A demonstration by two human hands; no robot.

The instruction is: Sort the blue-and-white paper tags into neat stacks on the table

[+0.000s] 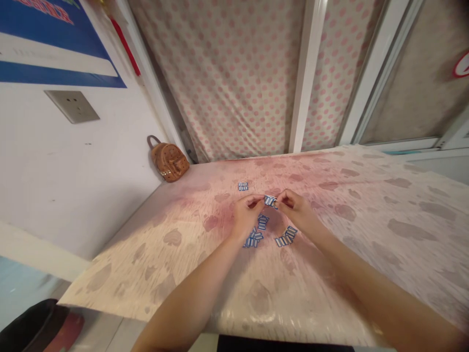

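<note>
Small white tiles with blue edges (270, 201) are pinched in a short row between my two hands, just above the table. My left hand (249, 209) grips the row's left end, its fingers closed. At the other end, my right hand (292, 203) is closed, thumb and fingertips at the tiles. Below the left hand lies a loose heap of similar tiles (252, 239), partly hidden by the wrist. A curved line of tiles (286, 236) rests under the right forearm's inner side. Beyond the left hand sits a neat block of tiles (243, 186). Markings on the tiles are too small to read.
A patterned plastic cloth (176, 274) covers the table. At the back left corner, a small brown backpack-shaped bag (170, 160) leans by the wall. Behind the table hangs a pink-dotted curtain (234, 83). A dark bin-like object (36, 325) stands on the floor at lower left.
</note>
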